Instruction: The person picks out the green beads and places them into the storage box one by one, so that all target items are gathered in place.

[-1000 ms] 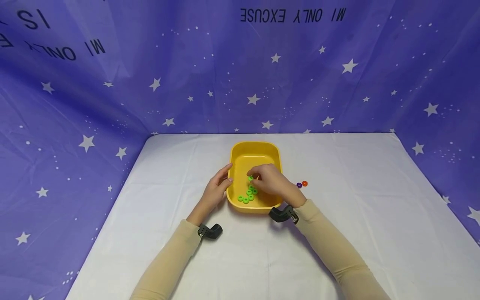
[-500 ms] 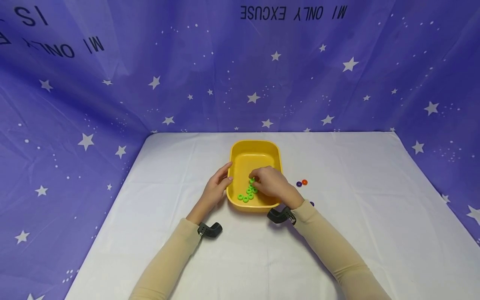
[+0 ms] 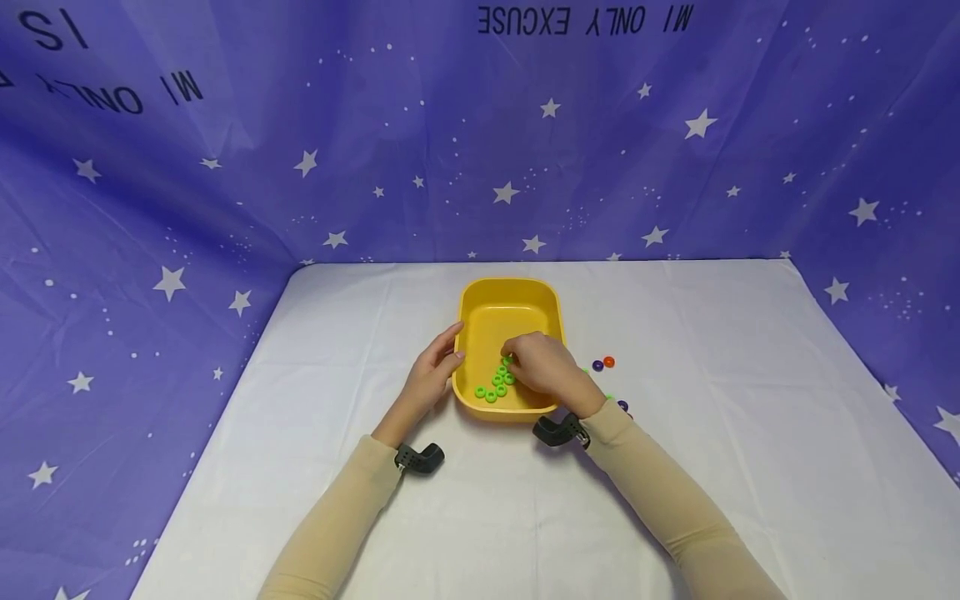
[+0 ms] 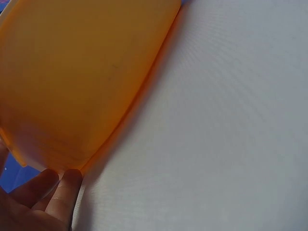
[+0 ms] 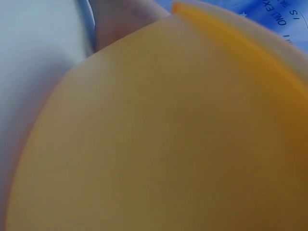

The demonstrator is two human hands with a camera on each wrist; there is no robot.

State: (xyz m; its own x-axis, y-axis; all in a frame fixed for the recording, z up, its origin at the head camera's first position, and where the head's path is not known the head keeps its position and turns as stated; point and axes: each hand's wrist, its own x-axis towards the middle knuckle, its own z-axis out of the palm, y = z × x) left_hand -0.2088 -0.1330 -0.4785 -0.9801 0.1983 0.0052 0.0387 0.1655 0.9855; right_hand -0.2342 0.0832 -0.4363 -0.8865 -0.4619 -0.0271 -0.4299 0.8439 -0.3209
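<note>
Left hand [image 3: 435, 367]: fingers extended, against the left wall of the yellow tray [image 3: 487, 325]. Right hand [image 3: 540, 363]: inside the tray, pinching one green bead [image 3: 507, 361]; other green beads [image 3: 498, 381] lie nearer. Apparent step: arranging beads; next calls for careful release.

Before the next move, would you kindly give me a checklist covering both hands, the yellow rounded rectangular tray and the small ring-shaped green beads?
1. Yellow rounded rectangular tray flat on the white cloth: ok.
2. Left hand touching the tray's left side: ok.
3. Right hand reaching into the tray, fingertips at the small ring-shaped green beads: ok.
4. Bead firmly pinched by the right hand: cannot tell; fingers partly hide it.
5. Cloth right of the tray free of loose beads: not ok; a small round purple bead and a small round orange-red bead lie there, among others.
</note>
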